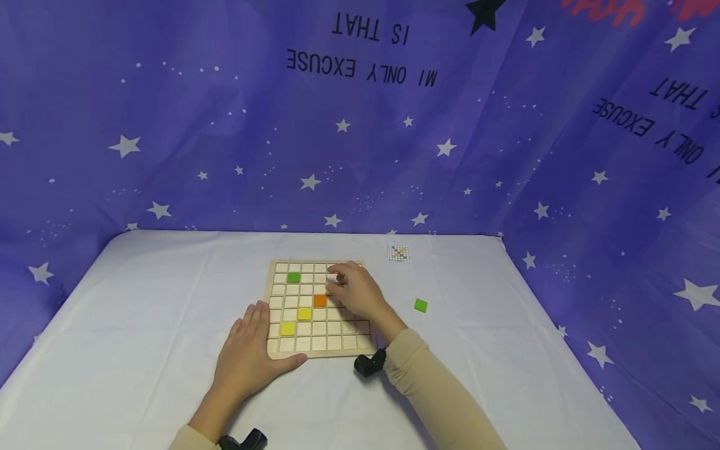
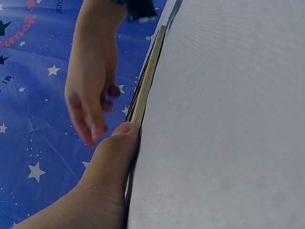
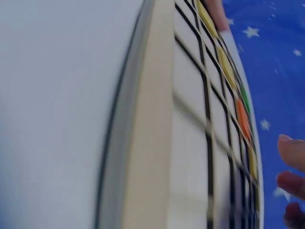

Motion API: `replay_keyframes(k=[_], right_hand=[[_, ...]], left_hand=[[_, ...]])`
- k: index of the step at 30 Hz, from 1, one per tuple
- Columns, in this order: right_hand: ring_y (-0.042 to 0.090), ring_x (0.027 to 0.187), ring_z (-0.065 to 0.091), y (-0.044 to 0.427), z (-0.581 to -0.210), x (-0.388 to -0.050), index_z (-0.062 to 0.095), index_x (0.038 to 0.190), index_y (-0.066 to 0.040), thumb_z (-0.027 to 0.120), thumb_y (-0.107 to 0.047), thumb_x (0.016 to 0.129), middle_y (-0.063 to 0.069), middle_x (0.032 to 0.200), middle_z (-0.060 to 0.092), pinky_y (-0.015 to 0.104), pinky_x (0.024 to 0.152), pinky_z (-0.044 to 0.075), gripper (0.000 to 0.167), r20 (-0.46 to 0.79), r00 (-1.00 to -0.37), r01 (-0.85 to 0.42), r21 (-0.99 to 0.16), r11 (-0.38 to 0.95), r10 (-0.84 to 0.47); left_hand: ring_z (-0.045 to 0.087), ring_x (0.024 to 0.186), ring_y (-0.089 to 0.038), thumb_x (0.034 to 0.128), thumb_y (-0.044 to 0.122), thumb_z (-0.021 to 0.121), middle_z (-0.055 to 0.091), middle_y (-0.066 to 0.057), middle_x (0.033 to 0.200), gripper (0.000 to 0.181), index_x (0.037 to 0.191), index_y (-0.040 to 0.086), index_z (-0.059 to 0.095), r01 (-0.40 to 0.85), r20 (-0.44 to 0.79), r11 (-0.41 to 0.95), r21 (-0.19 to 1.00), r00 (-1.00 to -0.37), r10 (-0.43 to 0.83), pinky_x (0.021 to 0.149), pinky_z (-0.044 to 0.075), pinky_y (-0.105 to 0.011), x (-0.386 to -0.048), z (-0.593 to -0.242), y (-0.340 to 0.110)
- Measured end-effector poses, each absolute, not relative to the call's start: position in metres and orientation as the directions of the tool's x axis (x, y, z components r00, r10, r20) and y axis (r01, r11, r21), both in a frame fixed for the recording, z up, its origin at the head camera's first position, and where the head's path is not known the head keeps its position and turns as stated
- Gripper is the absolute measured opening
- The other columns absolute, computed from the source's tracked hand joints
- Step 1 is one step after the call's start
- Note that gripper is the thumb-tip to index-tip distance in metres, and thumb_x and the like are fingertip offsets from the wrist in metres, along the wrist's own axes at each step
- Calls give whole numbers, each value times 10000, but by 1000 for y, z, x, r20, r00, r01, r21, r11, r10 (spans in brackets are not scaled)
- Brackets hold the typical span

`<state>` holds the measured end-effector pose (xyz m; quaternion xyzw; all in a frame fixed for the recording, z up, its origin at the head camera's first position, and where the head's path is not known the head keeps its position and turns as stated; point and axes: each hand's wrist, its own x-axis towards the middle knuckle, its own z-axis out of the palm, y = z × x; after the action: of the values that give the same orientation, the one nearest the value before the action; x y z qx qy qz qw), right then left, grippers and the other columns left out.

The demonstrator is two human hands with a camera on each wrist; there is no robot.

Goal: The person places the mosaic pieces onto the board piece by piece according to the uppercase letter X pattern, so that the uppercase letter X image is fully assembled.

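Note:
A wooden grid board (image 1: 326,353) lies on the white table, bearing a green tile (image 1: 294,277), an orange tile (image 1: 320,301) and two yellow tiles, one nearer the middle (image 1: 304,314) and one lower left (image 1: 287,329). Beyond the orange one, the right wrist view shows another yellow tile (image 3: 253,162), which my hand covers in the head view. My left hand (image 1: 245,350) rests along the board's left edge, its thumb at the front rim. Over the board's right half hovers my right hand (image 1: 360,292), thumb and fingers apart, with nothing visible between them.
A loose green tile (image 1: 420,305) lies on the table to the right of the board. Behind it, near the far edge, is a small pattern card (image 1: 399,252) with a coloured grid. A purple star-print curtain (image 1: 309,144) hangs behind the white tablecloth (image 1: 495,362).

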<state>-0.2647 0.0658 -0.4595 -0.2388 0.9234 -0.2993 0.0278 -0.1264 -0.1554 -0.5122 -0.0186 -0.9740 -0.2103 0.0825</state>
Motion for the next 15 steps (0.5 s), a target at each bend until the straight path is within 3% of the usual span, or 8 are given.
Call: replay_keyframes(k=[7, 15], right_hand=[[151, 765, 532, 127, -455, -264, 613, 1342, -176, 701, -295, 933, -1, 1019, 638, 304, 677, 461, 435, 70, -923, -352, -546, 760, -378], [207, 946, 597, 193, -458, -261, 650, 1287, -151, 732, -285, 905, 31, 1053, 657, 411, 852, 504, 413, 47, -954, -280, -497, 821, -297]], left_hand=[[238, 1499, -422, 654, 909, 578, 255, -264, 1606, 1384, 1533, -96, 214, 60, 155, 910, 410, -988, -5, 1213, 221, -572, -127, -511, -154], [249, 1487, -447, 642, 902, 601, 263, -288, 1594, 1395, 1524, -111, 224, 67, 166, 903, 425, -986, -5, 1201, 223, -596, -127, -511, -154]])
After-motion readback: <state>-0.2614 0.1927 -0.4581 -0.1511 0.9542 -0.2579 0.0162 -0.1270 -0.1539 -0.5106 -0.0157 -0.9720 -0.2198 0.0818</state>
